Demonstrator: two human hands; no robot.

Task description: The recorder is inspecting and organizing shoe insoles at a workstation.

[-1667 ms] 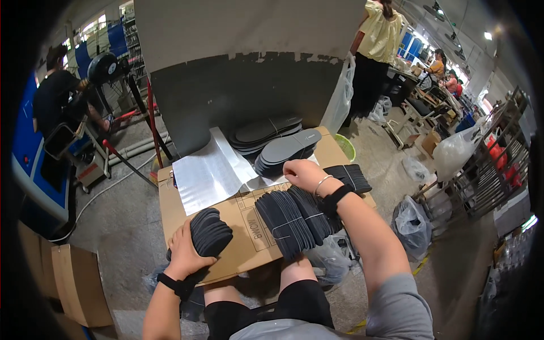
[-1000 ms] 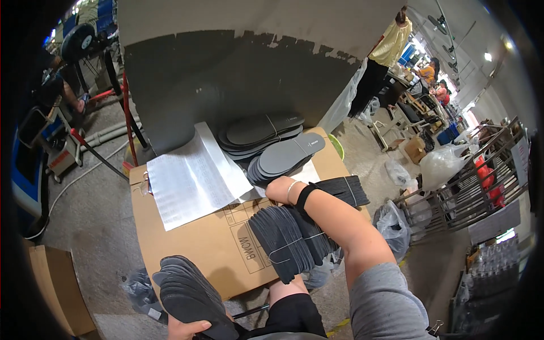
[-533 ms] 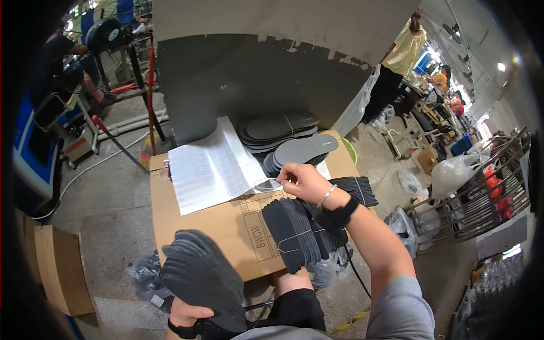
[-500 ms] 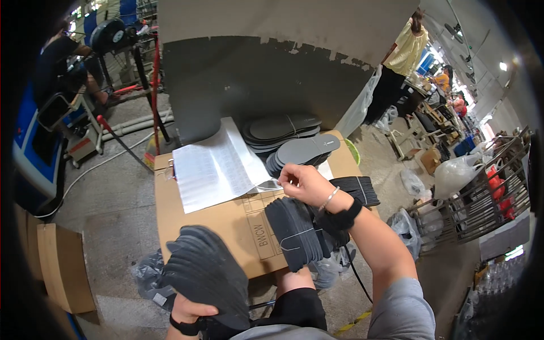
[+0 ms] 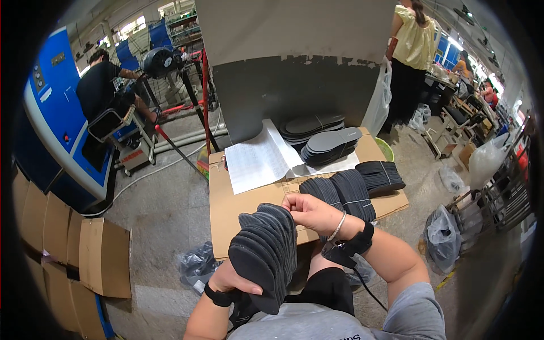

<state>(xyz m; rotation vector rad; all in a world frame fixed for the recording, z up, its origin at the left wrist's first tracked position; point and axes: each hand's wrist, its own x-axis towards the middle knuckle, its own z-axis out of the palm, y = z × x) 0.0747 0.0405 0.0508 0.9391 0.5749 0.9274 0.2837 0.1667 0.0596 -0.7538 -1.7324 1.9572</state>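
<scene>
The left hand grasps the near left of a fanned stack of dark-grey, insole-shaped sheets. The right hand, fingers bent together, is at the stack's far right end; whether it grips anything, I cannot tell.

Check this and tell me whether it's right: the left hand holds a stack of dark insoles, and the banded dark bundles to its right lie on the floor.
Not quite: the head view shows the banded dark bundles lying on brown cardboard. The left hand does hold a stack of dark insoles, and the bundles are to its right.
</scene>
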